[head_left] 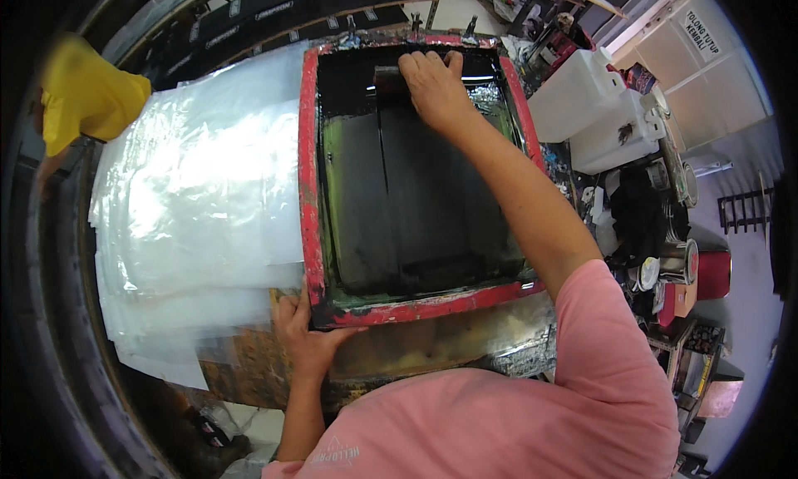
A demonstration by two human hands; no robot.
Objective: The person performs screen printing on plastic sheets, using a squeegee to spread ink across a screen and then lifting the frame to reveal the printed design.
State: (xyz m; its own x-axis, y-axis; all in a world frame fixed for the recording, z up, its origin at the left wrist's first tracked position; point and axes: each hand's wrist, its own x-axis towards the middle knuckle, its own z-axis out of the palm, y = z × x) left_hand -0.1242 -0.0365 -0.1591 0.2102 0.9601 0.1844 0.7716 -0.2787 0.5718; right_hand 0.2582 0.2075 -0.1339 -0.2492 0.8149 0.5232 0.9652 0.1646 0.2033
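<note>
A screen printing frame (309, 180) with worn red edges lies before me, its mesh (440, 188) covered with black ink. At the mesh's far end my right hand (436, 84) is closed over a squeegee (386, 80); the hand hides much of its handle. Streaks in the dark film run from there toward me. My left hand (307, 333) grips the frame's near left corner, thumb along the front edge and index finger up the left side.
Clear plastic sheets (199, 188) are spread left of the frame. A person in yellow (96, 96) stands at the far left. White jerrycans (573, 96) and paint tins (677, 263) crowd the right side. Clamps (416, 26) hold the frame's far edge.
</note>
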